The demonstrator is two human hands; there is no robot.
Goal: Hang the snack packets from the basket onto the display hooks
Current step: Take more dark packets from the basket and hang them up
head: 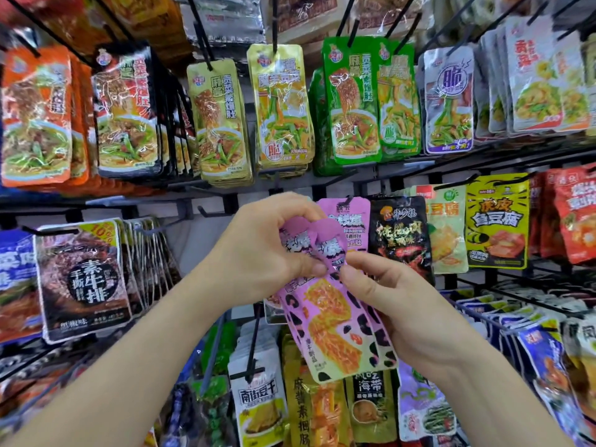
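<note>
I hold the thin pink foil snack packets [335, 327] just below the black wire display hook [348, 200], left grip [258, 250] pinching their bent tops, right grip [396, 304] clamped mid-way. They look light, floppy and slick, so I judge they're best pinched near the top edge.

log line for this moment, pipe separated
step: hanging | left hand: pinches pink packets near top | right hand: holds their side | hook: matching packet hangs behind
</note>
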